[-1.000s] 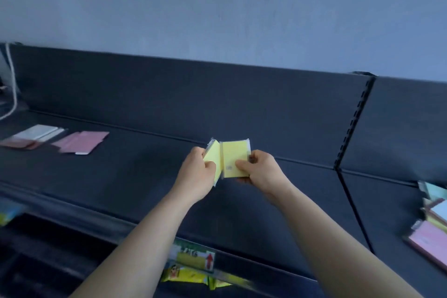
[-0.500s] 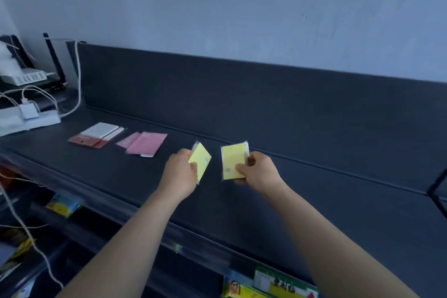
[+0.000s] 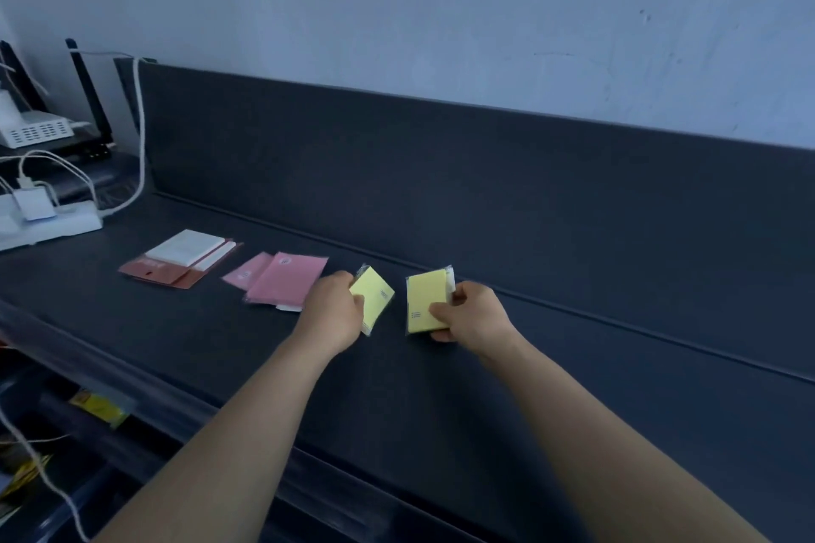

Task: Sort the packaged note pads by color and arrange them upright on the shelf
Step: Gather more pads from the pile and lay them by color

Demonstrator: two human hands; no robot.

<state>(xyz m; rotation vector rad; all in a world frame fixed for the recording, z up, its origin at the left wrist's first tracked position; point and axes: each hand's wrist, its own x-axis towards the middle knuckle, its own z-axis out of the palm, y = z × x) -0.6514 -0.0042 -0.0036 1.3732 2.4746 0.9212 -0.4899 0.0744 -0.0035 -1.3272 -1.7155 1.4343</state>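
Note:
My left hand (image 3: pixel 331 313) grips one yellow packaged note pad (image 3: pixel 375 295), tilted, just above the dark shelf (image 3: pixel 441 388). A second yellow packaged pad (image 3: pixel 426 300) is pinched in my right hand (image 3: pixel 471 313), a hand's width to the right. Left of my left hand, two pink packaged pads (image 3: pixel 285 282) lie flat and overlapping on the shelf. Further left lies a flat pile with a white pad (image 3: pixel 185 247) on top of brown-red pads (image 3: pixel 154 273).
The shelf's dark back panel (image 3: pixel 441 172) rises behind the pads. At the far left stand a white power strip (image 3: pixel 48 225) with a charger and cables, and a router (image 3: pixel 35 130). A lower shelf holds yellow packets (image 3: pixel 99 408).
The two yellow pads, held together a second ago, have been pulled apart, one in each hand. The view has swung left, bringing the pink and white pads closer.

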